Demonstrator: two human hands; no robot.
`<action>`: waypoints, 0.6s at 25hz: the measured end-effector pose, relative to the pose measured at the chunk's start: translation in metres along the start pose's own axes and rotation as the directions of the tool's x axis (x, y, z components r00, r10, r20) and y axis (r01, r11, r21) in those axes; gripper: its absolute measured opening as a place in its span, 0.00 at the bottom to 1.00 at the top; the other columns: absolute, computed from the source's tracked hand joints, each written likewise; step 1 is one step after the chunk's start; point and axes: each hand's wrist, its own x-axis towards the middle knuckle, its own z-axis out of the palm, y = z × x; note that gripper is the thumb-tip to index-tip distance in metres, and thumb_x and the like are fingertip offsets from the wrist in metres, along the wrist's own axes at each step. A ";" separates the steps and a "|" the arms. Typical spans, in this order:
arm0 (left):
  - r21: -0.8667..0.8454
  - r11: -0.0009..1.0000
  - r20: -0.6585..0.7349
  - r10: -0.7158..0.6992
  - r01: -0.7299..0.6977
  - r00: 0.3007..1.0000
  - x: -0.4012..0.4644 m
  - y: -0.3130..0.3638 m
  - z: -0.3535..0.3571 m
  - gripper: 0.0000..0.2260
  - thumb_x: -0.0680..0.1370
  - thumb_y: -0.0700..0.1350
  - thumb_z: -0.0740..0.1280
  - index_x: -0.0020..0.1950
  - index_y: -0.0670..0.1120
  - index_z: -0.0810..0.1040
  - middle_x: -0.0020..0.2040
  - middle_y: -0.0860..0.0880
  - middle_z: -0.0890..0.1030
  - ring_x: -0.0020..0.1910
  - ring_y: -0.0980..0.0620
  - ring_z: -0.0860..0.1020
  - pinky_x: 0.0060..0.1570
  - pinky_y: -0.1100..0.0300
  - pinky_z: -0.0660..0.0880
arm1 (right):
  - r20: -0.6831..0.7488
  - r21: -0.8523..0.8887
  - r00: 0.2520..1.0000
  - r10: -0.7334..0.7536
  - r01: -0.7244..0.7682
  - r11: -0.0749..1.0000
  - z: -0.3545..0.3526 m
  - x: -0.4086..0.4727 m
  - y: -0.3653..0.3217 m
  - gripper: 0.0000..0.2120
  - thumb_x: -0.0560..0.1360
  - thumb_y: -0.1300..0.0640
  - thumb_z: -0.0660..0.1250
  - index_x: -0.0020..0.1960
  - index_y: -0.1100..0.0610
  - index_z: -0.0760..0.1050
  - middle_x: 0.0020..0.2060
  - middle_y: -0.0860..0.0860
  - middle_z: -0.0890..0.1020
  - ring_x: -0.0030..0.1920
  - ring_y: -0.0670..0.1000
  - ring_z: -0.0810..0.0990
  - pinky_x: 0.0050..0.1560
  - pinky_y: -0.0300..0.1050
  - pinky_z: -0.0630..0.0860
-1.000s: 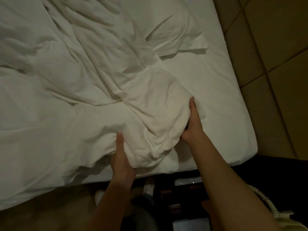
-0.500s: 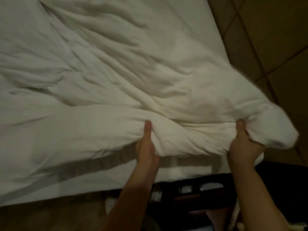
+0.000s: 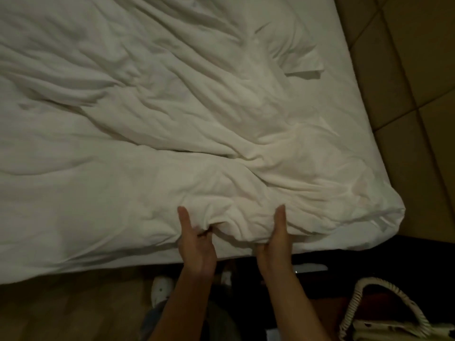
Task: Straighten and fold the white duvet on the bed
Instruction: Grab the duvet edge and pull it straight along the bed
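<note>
The white duvet (image 3: pixel 197 134) lies rumpled across the bed, with its corner (image 3: pixel 374 207) reaching the bed's near right corner. My left hand (image 3: pixel 194 244) grips the duvet's near edge, thumb on top and fingers tucked under the fabric. My right hand (image 3: pixel 277 239) grips the same edge a hand's width to the right, thumb on top as well. A bunched fold of duvet bulges between the two hands. A pillow (image 3: pixel 295 52) shows partly under the duvet at the upper right.
A padded tan wall panel (image 3: pixel 406 82) runs along the bed's right side. Below the bed edge is wooden floor (image 3: pixel 61 308), my white shoes (image 3: pixel 161 289), a dark bedside unit (image 3: pixel 369 269) and a phone with a coiled cord (image 3: pixel 394 306).
The duvet corner that my right hand held up beyond the bed has come down onto the bed's corner. My right hand has moved left along the edge, closer to my left hand.
</note>
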 end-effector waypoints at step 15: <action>-0.126 0.988 -0.160 0.065 -0.085 0.985 0.024 0.058 -0.094 0.45 0.58 0.63 0.81 0.71 0.48 0.73 0.65 0.48 0.80 0.63 0.46 0.79 0.66 0.44 0.73 | -0.254 0.006 0.962 -0.099 0.104 0.995 0.017 -0.030 0.061 0.40 0.58 0.34 0.80 0.64 0.52 0.76 0.58 0.48 0.83 0.56 0.52 0.83 0.58 0.51 0.80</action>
